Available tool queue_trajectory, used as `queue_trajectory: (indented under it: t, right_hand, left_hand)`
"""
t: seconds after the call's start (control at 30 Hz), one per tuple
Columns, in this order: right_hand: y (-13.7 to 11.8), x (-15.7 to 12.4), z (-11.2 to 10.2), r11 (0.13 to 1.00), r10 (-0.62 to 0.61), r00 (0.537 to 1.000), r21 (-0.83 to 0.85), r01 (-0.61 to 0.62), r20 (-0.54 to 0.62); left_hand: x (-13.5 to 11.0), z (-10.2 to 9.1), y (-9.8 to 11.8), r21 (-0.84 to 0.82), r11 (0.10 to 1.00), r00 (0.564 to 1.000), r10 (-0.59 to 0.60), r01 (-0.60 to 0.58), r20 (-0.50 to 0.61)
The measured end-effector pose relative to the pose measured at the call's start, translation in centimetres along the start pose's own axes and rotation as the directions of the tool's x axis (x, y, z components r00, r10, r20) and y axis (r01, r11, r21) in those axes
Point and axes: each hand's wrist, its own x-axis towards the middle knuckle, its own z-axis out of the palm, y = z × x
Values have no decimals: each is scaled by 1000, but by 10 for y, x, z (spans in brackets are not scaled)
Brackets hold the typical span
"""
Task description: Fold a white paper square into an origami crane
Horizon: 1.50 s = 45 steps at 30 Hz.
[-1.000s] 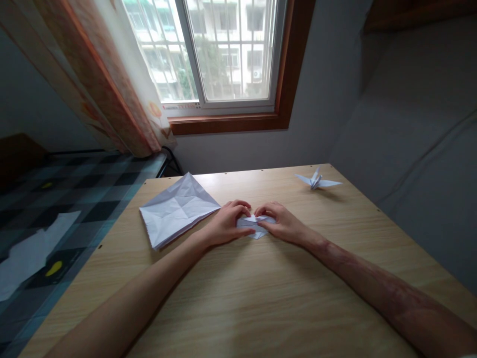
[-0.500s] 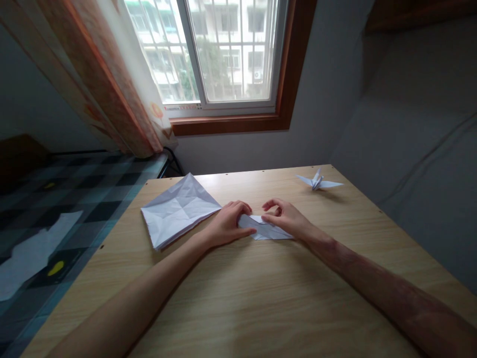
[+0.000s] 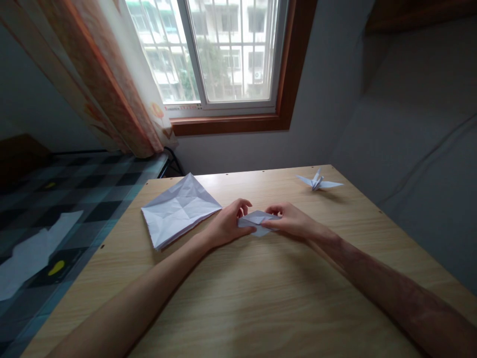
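A small folded piece of white paper (image 3: 257, 219) is held just above the wooden table (image 3: 261, 298), between both hands. My left hand (image 3: 225, 226) pinches its left end, thumb under and fingers curled over. At its right end, my right hand (image 3: 292, 221) grips the paper with thumb and fingers pressed together. A stack of creased white sheets (image 3: 179, 209) lies to the left of my left hand. A finished white paper crane (image 3: 318, 181) stands at the table's far right.
The table's far edge meets a grey wall under a wood-framed window (image 3: 223, 59). A patterned curtain (image 3: 100, 84) hangs at the left. A bed with a checked cover (image 3: 55, 199) and a white sheet on it lies beside the table's left edge.
The folded paper was pressed flat and stretched out to the right half a second ago. Now both hands have lifted it slightly and brought it together into a smaller shape.
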Motion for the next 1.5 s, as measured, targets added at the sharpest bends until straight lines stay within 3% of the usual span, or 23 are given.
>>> queue_trajectory:
  t: [0.13, 0.2, 0.3, 0.37, 0.47, 0.53, 0.63, 0.83, 1.2, 1.4, 1.5]
  right_hand:
    - [-2, -1, 6, 992, -125, 987, -36, 122, -101]
    - [-3, -2, 9, 972, -225, 959, -108, 209, -172]
    - [-4, -3, 11, 892, -426, 870, -277, 358, -248]
    - [-3, -4, 11, 812, -551, 800, -376, 447, -239]
    - [4, -3, 10, 698, -671, 718, -487, 526, -187]
    - [12, 0, 11, 646, -704, 694, -539, 540, -149]
    - [24, 4, 13, 626, -696, 712, -562, 540, -90]
    - [27, 2, 12, 706, -615, 787, -478, 523, -46]
    - [18, -5, 9, 560, -633, 766, -618, 552, 110]
    - [20, -5, 12, 534, -654, 746, -621, 574, 126]
    - [19, -5, 14, 579, -643, 761, -594, 558, 87]
  left_hand:
    - [2, -2, 4, 67, 996, 995, 59, -64, 78]
    - [4, -3, 5, 108, 990, 994, 85, -92, 62]
    - [6, -5, 7, 191, 970, 987, 157, -149, -23]
    - [7, -7, 8, 275, 940, 975, 220, -200, -42]
    - [5, -8, 7, 432, 857, 951, 309, -283, 10]
    - [3, -7, 5, 506, 797, 939, 333, -331, 90]
    - [0, -2, 1, 527, 769, 932, 308, -361, 190]
    - [-1, -5, 5, 405, 851, 935, 248, -335, 251]
    - [0, -11, 0, 331, 837, 893, 355, -435, 276]
    - [0, -8, 2, 270, 888, 919, 312, -373, 242]
    - [1, -6, 3, 190, 929, 942, 283, -316, 182]
